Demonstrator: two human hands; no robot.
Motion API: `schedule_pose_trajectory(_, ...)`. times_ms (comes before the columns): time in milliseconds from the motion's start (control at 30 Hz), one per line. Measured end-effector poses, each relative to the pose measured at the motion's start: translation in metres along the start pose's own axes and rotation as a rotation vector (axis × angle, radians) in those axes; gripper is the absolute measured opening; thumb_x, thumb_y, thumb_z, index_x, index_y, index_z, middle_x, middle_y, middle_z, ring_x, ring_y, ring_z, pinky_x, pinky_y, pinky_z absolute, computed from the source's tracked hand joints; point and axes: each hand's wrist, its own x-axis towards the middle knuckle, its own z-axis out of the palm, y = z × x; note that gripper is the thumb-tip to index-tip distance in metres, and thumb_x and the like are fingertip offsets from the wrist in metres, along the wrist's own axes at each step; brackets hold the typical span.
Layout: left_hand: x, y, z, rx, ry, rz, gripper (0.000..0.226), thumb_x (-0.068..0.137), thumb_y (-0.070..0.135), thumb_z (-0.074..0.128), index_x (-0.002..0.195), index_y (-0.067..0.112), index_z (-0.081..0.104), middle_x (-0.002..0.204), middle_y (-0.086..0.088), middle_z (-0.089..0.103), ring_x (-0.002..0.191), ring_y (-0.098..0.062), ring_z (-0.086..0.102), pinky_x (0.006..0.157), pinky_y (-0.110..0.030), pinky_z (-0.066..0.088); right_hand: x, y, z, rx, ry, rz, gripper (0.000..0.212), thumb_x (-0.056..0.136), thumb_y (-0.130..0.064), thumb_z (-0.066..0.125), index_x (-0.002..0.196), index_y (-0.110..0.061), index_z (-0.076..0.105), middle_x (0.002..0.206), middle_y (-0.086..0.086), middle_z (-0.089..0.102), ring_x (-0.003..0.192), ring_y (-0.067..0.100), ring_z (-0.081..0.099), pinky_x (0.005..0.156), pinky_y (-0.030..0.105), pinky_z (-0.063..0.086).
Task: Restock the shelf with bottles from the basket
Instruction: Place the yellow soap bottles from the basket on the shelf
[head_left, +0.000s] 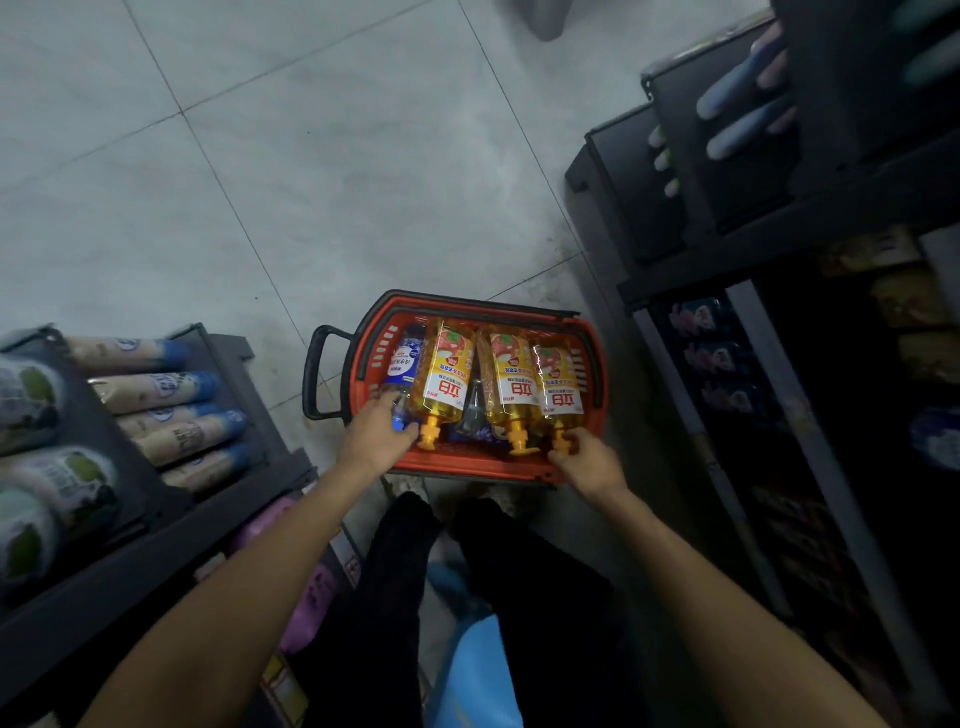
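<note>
A red basket with black handles stands on the floor in front of my feet. Three yellow pump bottles lie in it side by side, pumps toward me: a left one, a middle one and a right one. A clear bottle with a blue label lies at the basket's left side. My left hand grips the neck end of the clear blue-label bottle. My right hand pinches the yellow pump of the right bottle.
A dark shelf on my left holds rows of beige bottles with blue caps and green-labelled jars. Dark shelving stands on the right with blue-tipped tubes and dark packages. Grey tiled floor stretches beyond the basket.
</note>
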Motion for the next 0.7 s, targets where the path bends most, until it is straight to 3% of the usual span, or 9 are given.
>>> schedule_pose_trajectory(167, -0.018, 0.021, 0.031, 0.185, -0.021, 0.202, 0.066, 0.094, 0.042, 0.066, 0.152, 0.023, 0.042, 0.145, -0.004, 0.056, 0.132, -0.027, 0.054, 0.103, -0.045, 0.051, -0.009, 0.004, 0.01, -0.085, 0.113, -0.084, 0.038, 0.096, -0.031, 0.066, 0.132, -0.02, 0.057, 0.126, 0.003, 0.064, 0.115, 0.023, 0.063, 0.1, 0.045, 0.054)
schedule_pose_trajectory(333, -0.018, 0.032, 0.071, 0.287, 0.002, 0.29, 0.071, 0.095, 0.052, 0.058, 0.156, 0.024, 0.036, 0.15, -0.002, 0.051, 0.137, -0.024, 0.048, 0.108, -0.047, 0.046, 0.006, 0.025, 0.008, -0.25, 0.119, -0.187, 0.046, 0.097, -0.034, 0.064, 0.139, -0.021, 0.053, 0.137, 0.005, 0.058, 0.123, 0.025, 0.059, 0.104, 0.041, 0.05)
schedule_pose_trajectory(533, 0.011, 0.043, 0.131, 0.358, 0.142, 0.398, 0.073, 0.095, 0.057, 0.055, 0.158, 0.029, 0.031, 0.158, -0.005, 0.042, 0.145, -0.026, 0.039, 0.114, -0.049, 0.038, 0.076, 0.056, 0.004, -0.363, 0.099, -0.412, 0.053, 0.097, -0.037, 0.062, 0.145, -0.024, 0.045, 0.146, 0.004, 0.048, 0.134, 0.024, 0.048, 0.108, 0.04, 0.044)
schedule_pose_trajectory(700, 0.058, 0.059, 0.173, 0.337, 0.325, 0.505, 0.066, 0.095, 0.054, 0.054, 0.154, 0.028, 0.043, 0.158, -0.011, 0.042, 0.145, -0.031, 0.04, 0.112, -0.055, 0.04, 0.138, 0.086, 0.008, -0.458, 0.27, -0.567, 0.058, 0.096, -0.038, 0.063, 0.147, -0.022, 0.041, 0.149, 0.008, 0.043, 0.137, 0.025, 0.043, 0.11, 0.044, 0.045)
